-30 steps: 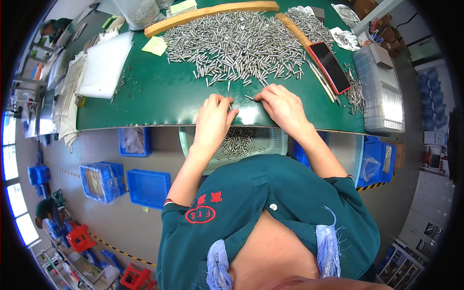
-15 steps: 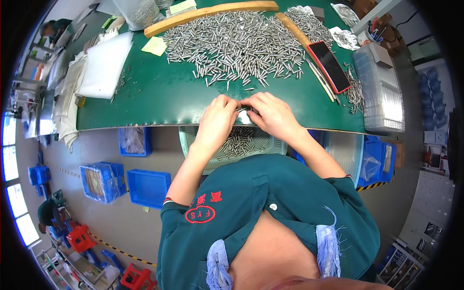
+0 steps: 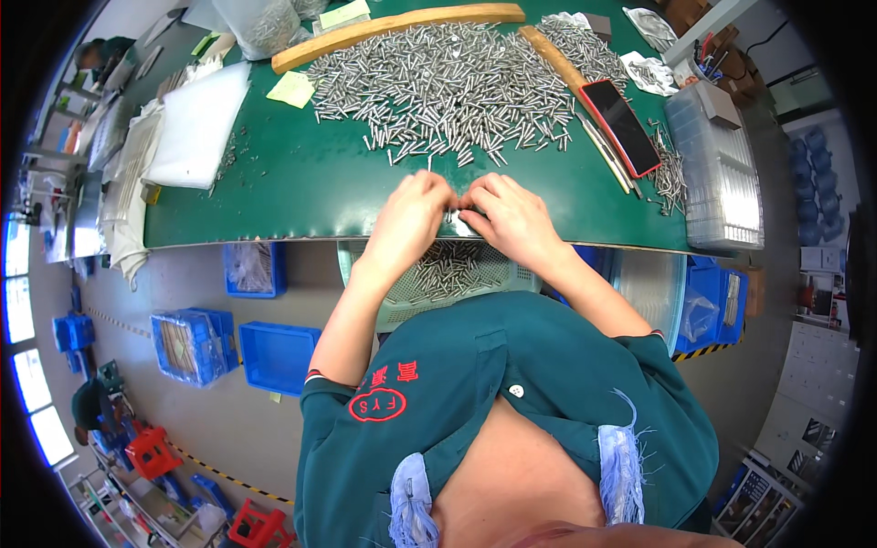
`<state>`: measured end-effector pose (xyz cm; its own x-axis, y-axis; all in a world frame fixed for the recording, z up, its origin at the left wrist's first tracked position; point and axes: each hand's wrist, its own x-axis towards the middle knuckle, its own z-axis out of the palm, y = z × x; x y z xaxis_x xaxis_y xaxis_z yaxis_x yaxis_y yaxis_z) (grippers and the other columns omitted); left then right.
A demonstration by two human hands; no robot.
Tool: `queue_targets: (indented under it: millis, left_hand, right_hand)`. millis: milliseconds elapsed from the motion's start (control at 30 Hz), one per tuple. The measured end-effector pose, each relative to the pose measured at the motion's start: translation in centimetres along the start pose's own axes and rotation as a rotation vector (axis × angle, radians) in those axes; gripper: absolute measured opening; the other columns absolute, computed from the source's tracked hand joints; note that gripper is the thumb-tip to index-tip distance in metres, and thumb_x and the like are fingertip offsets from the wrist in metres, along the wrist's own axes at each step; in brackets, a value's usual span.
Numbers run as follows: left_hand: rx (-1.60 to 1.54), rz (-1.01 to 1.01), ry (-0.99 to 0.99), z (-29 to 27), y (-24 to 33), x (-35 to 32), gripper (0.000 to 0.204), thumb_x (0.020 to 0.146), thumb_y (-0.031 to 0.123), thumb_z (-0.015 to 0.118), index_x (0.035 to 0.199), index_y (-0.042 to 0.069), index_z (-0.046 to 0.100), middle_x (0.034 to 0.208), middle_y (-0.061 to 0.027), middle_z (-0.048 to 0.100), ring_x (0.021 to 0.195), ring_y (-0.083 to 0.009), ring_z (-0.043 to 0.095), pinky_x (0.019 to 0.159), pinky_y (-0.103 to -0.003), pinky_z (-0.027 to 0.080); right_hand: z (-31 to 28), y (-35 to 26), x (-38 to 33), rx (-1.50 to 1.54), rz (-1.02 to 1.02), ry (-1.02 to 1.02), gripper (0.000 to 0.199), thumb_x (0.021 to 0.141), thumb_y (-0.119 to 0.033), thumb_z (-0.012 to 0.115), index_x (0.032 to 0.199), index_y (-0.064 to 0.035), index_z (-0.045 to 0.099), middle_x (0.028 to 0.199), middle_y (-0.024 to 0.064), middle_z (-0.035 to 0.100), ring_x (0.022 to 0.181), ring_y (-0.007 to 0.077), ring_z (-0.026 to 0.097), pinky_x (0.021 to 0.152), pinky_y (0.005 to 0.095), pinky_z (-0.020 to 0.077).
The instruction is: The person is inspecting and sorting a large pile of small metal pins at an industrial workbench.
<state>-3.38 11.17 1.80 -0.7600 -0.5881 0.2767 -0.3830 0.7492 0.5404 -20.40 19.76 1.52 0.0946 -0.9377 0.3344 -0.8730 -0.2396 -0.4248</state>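
My left hand [image 3: 408, 219] and my right hand [image 3: 512, 219] are close together over the table's near edge, fingers curled inward. A small metal pin [image 3: 449, 216] shows in the gap between them, near the fingertips; which hand holds it is hard to tell. Whatever else the fingers pinch is hidden. Just beyond the left fingertips a single pin [image 3: 430, 163] stands out from the wide heap of shiny metal pins [image 3: 448, 87]. Below my hands, under the table edge, a pale green basket [image 3: 395, 315] contains many more such pins.
Wooden bars [image 3: 393, 26] border the heap at the back and right. A red-edged phone [image 3: 621, 128] lies by pen-like sticks [image 3: 603, 151]. Clear plastic trays [image 3: 717, 173] stack at the right; white foam sheets [image 3: 201, 123] lie left. Blue bins [image 3: 281, 356] sit below.
My fingertips have drawn slightly apart, the left hand shifting a little up toward the heap. A loose pin just ahead of my right fingers no longer shows there.
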Motion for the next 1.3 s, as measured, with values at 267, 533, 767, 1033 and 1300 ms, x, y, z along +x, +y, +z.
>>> queue_targets:
  millis: [267, 533, 767, 1033, 1300]
  left_hand:
    - [0.231, -0.174, 0.096, -0.3, -1.7, 1.7, 0.013, 0.079, 0.009, 0.064, 0.092, 0.008, 0.061, 0.091, -0.0098, 0.056, 0.089, -0.0286, 0.056, 0.076, -0.038, 0.048]
    - [0.190, -0.227, 0.049, -1.1, 0.4, 0.2, 0.015, 0.081, 0.016, 0.066, 0.090, 0.005, 0.060, 0.090, -0.0111, 0.056, 0.089, -0.0293, 0.056, 0.076, -0.039, 0.047]
    - [0.305, -0.279, 0.211, 0.4, -2.1, 2.5, 0.015, 0.080, 0.013, 0.065, 0.090, 0.004, 0.058, 0.091, -0.0148, 0.053, 0.088, -0.0321, 0.056, 0.073, -0.041, 0.048]
    - [0.198, -0.215, 0.101, 1.1, 1.8, -0.4, 0.014, 0.077, 0.013, 0.066, 0.082, 0.003, 0.057, 0.085, -0.0127, 0.052, 0.081, -0.0311, 0.055, 0.069, -0.042, 0.049]
    - [0.070, -0.268, 0.173, 0.8, 1.5, -0.5, 0.014, 0.081, 0.016, 0.066, 0.089, 0.007, 0.059, 0.084, -0.0097, 0.055, 0.083, -0.0284, 0.056, 0.072, -0.040, 0.047]
  right_hand:
    - [-0.2, -0.1, 0.4, 0.115, -0.056, -0.041, 0.012, 0.078, -0.015, 0.067, 0.088, -0.0094, 0.062, 0.089, 0.0034, 0.055, 0.084, 0.0238, 0.057, 0.072, 0.0361, 0.0491]
    - [-0.5, -0.8, 0.3, 0.159, 0.012, -0.027, 0.019, 0.077, -0.021, 0.070, 0.092, -0.0109, 0.063, 0.091, 0.0031, 0.055, 0.088, 0.0224, 0.057, 0.073, 0.0355, 0.0487]
    - [0.4, -0.4, 0.3, 0.044, -0.020, -0.043, 0.020, 0.078, -0.024, 0.070, 0.092, -0.0114, 0.063, 0.093, 0.0024, 0.055, 0.088, 0.0213, 0.057, 0.072, 0.0347, 0.0492]
    - [-0.6, -0.1, -0.1, 0.049, 0.078, 0.008, 0.028, 0.076, -0.022, 0.072, 0.099, -0.0089, 0.062, 0.102, 0.0049, 0.056, 0.092, 0.0235, 0.059, 0.075, 0.0350, 0.0499]
    - [-0.8, -0.1, -0.3, 0.044, 0.065, -0.040, 0.029, 0.078, -0.026, 0.072, 0.102, -0.0109, 0.063, 0.101, 0.0033, 0.056, 0.093, 0.0225, 0.058, 0.075, 0.0348, 0.0496]
